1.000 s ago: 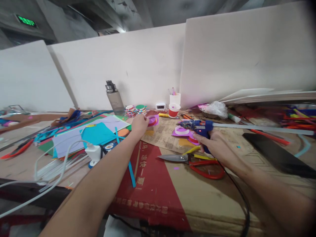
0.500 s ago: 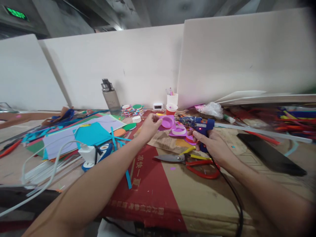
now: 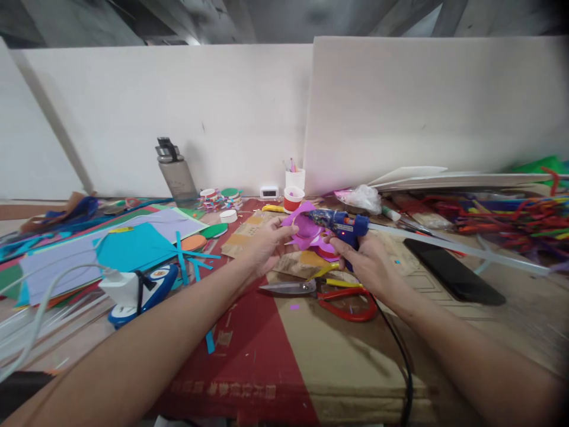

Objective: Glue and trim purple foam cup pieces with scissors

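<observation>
My left hand [image 3: 272, 244] is closed on the edge of a purple paper piece [image 3: 306, 228] with a round cup-like middle. My right hand [image 3: 362, 255] grips a blue hot glue gun [image 3: 349, 227] with a small red light lit. Its nozzle meets the purple piece in this view; whether it touches I cannot tell. More purple paper pieces [image 3: 328, 253] lie partly hidden behind the gun and my fingers. Below both hands rest red-handled scissors [image 3: 351, 305], beside a yellow-handled tool [image 3: 340, 283].
A black phone [image 3: 451, 270] lies at the right. At the left are coloured paper sheets [image 3: 133, 249], blue strips [image 3: 182, 258] and a blue-and-white power strip [image 3: 144, 293]. A bottle [image 3: 176, 178], a red-and-white cup [image 3: 294, 200] and a small clock [image 3: 269, 192] stand along the back panel. The gun's black cord [image 3: 402, 356] hangs over the front edge.
The glue gun's nozzle now overlaps the purple piece, where before it was apart to the right. My left hand has tilted the piece upright. The camera view has turned slightly right.
</observation>
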The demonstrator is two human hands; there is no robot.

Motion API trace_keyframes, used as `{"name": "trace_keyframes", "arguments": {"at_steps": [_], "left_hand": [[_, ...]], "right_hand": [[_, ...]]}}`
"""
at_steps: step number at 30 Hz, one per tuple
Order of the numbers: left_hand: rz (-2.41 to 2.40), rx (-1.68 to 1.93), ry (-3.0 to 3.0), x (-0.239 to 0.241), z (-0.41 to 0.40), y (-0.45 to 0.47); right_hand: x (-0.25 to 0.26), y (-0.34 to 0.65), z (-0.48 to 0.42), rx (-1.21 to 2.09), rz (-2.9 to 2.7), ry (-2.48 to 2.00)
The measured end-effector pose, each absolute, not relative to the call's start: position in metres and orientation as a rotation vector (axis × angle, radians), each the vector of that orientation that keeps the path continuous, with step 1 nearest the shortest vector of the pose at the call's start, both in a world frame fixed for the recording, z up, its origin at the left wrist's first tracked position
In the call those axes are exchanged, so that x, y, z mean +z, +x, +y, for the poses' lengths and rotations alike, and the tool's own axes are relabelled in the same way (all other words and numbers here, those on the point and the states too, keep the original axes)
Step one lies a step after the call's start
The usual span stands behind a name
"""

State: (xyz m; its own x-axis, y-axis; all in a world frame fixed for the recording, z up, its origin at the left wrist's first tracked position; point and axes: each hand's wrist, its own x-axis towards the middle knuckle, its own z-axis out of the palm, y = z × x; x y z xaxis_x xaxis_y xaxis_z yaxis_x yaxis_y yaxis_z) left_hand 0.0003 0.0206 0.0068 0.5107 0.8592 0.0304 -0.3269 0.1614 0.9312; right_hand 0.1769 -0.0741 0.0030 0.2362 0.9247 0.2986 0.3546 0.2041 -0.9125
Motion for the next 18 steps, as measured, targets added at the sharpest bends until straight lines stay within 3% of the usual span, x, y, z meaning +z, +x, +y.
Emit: {"name": "trace_keyframes", "arguments": {"at_steps": [18], "left_hand": [[0.435,0.893,1.066,0.0,0.013,0.005]], "right_hand": [[-0.009,0.185,-0.078,0.076,-1.68,-1.548]]}}
